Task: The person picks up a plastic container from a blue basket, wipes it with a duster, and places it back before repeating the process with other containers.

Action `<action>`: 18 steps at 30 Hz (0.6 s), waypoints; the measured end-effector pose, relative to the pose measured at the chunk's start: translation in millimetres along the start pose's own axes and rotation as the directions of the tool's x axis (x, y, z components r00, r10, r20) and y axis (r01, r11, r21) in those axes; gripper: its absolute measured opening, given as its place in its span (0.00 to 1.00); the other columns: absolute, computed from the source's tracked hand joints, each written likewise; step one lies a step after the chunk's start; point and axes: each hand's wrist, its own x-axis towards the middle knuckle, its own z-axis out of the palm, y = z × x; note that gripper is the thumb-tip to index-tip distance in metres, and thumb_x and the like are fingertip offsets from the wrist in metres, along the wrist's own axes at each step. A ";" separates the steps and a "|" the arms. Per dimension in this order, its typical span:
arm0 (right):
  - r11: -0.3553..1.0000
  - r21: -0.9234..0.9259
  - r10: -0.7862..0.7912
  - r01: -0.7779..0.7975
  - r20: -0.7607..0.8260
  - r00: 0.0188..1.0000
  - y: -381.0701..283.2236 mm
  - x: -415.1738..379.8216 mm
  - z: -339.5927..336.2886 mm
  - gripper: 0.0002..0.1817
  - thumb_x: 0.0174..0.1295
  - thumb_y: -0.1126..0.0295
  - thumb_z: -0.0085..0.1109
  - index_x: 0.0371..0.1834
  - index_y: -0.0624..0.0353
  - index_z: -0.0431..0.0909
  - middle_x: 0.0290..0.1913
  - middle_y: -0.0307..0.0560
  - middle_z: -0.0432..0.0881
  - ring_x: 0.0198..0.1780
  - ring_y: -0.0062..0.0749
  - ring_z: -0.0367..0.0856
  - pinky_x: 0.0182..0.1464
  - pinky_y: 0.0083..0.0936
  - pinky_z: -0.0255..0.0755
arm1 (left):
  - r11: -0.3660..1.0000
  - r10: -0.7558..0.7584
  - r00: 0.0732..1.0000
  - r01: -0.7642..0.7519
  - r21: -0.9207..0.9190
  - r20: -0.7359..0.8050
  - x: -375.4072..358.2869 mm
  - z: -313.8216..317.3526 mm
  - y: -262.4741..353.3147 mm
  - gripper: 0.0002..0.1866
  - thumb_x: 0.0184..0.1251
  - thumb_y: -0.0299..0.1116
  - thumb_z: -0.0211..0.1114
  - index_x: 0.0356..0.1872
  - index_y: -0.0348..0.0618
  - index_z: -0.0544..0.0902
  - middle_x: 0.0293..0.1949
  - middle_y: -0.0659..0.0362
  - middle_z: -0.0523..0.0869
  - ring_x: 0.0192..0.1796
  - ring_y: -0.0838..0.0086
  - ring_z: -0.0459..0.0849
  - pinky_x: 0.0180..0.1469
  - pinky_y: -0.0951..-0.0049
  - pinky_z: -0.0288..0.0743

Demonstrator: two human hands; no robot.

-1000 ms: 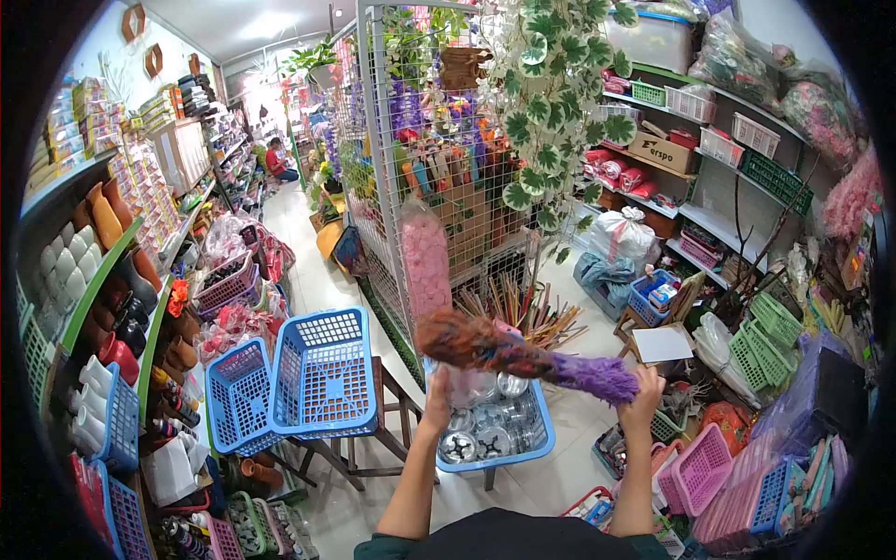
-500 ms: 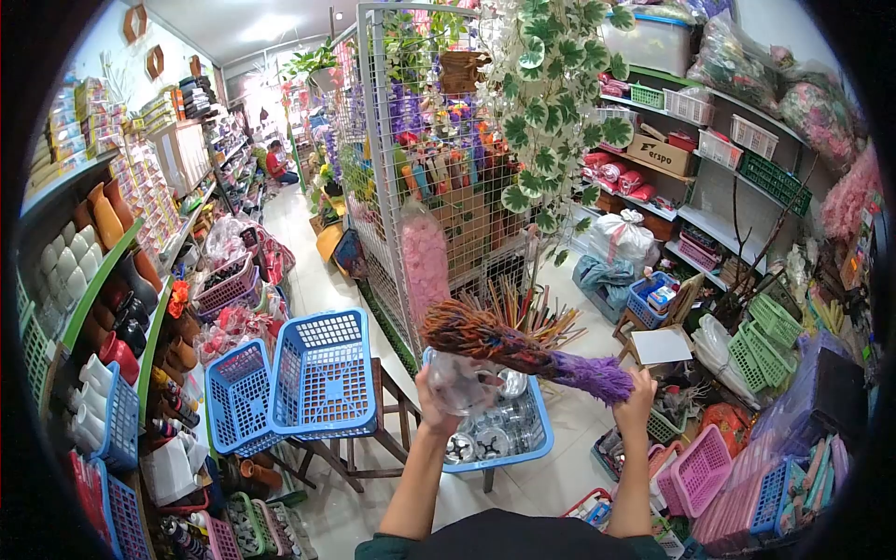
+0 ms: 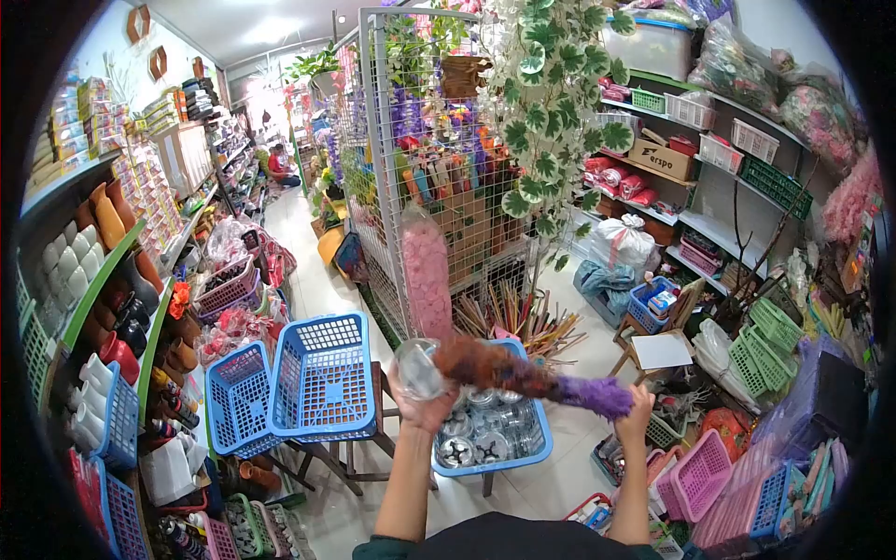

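My left hand (image 3: 422,407) is wrapped around a clear glass vase (image 3: 417,368), its round opening turned up toward me. A long shaggy duster (image 3: 509,371), brown-orange at the far end and purple near the grip, is in my right hand (image 3: 636,416). Its blurred brown end lies against the glass; the handle is hidden in my fingers. Just below the duster stands a blue basket (image 3: 545,444) holding several clear glass pieces (image 3: 491,446).
Two blue baskets, a large one (image 3: 371,411) and a smaller one (image 3: 222,401), sit left on wooden stools. Behind the work is a white wire grid (image 3: 387,177) with hanging leaves (image 3: 551,121). Shelves line both sides. A person (image 3: 280,166) crouches far down the aisle.
The glass has moved left and tilted, its opening now facing up toward me. The duster has swung lower and right, its brown end blurred against the glass.
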 end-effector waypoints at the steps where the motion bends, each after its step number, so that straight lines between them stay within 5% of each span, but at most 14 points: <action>1: 1.000 0.003 -0.002 0.002 0.000 1.000 -0.8 -0.2 -0.4 0.13 0.48 0.59 0.63 0.28 0.59 0.81 0.31 0.47 0.75 0.39 0.46 0.69 0.45 0.37 0.59 | 0.945 0.031 0.996 -0.057 0.322 0.087 1.4 -9.4 7.0 0.41 0.61 0.70 0.43 0.65 0.49 0.71 0.64 0.49 0.73 0.65 0.50 0.71 0.68 0.44 0.61; 3: 0.999 0.009 -0.031 0.031 -0.012 0.999 -0.9 -3.7 -1.3 0.13 0.48 0.60 0.63 0.27 0.59 0.82 0.31 0.47 0.76 0.39 0.46 0.69 0.44 0.36 0.59 | 0.962 0.111 0.993 -0.097 0.256 -0.042 -8.0 23.9 -7.7 0.38 0.64 0.68 0.42 0.61 0.49 0.74 0.58 0.53 0.78 0.57 0.55 0.78 0.57 0.51 0.72; 7: 0.998 0.049 0.034 -0.031 -0.053 0.998 5.6 -2.9 16.6 0.14 0.47 0.60 0.63 0.30 0.59 0.82 0.31 0.46 0.76 0.39 0.45 0.70 0.45 0.37 0.59 | 0.977 -0.014 0.999 0.020 0.213 -0.029 -3.8 22.2 -22.5 0.40 0.64 0.69 0.41 0.62 0.46 0.73 0.60 0.52 0.78 0.61 0.52 0.76 0.64 0.46 0.67; 10: 0.998 0.018 -0.064 0.065 -0.037 0.997 2.5 -5.1 14.0 0.14 0.46 0.60 0.64 0.30 0.58 0.82 0.30 0.46 0.75 0.38 0.45 0.70 0.45 0.37 0.59 | 0.998 -0.002 0.994 0.009 0.061 -0.106 0.8 4.4 -12.2 0.39 0.66 0.67 0.38 0.65 0.47 0.71 0.62 0.50 0.75 0.59 0.51 0.76 0.62 0.43 0.67; 11: 0.991 -0.013 -0.135 0.134 -0.012 0.991 -2.4 -5.2 10.9 0.13 0.46 0.60 0.64 0.29 0.58 0.81 0.30 0.46 0.75 0.38 0.45 0.70 0.45 0.37 0.59 | 0.916 -0.222 0.916 0.313 -0.252 0.333 2.7 3.4 -8.3 0.39 0.68 0.65 0.36 0.68 0.46 0.68 0.65 0.48 0.73 0.62 0.50 0.74 0.63 0.42 0.66; 14: 0.995 -0.020 -0.098 0.097 -0.044 0.994 -3.4 -5.9 13.7 0.12 0.47 0.59 0.63 0.28 0.56 0.82 0.28 0.45 0.74 0.38 0.44 0.70 0.44 0.37 0.59 | 0.971 -0.150 0.955 0.191 -0.142 0.256 1.2 11.9 -16.5 0.39 0.68 0.64 0.36 0.68 0.45 0.67 0.67 0.47 0.70 0.64 0.48 0.72 0.67 0.42 0.63; 16: 0.999 0.005 -0.044 0.044 -0.066 0.997 -0.9 -5.0 18.4 0.12 0.47 0.59 0.63 0.28 0.56 0.82 0.28 0.45 0.73 0.38 0.44 0.70 0.44 0.37 0.59 | 0.995 -0.101 0.995 0.101 -0.010 0.025 -5.8 36.1 -25.3 0.38 0.69 0.64 0.35 0.68 0.45 0.68 0.67 0.48 0.71 0.63 0.49 0.73 0.66 0.43 0.63; 18: 1.000 0.020 0.002 0.001 -0.129 0.992 -0.3 -2.7 19.8 0.12 0.48 0.59 0.63 0.28 0.56 0.82 0.28 0.45 0.73 0.37 0.44 0.70 0.44 0.37 0.59 | 0.994 -0.105 0.993 0.103 0.028 0.051 -6.2 37.6 -26.8 0.38 0.69 0.64 0.35 0.68 0.46 0.68 0.68 0.48 0.70 0.63 0.49 0.72 0.67 0.43 0.61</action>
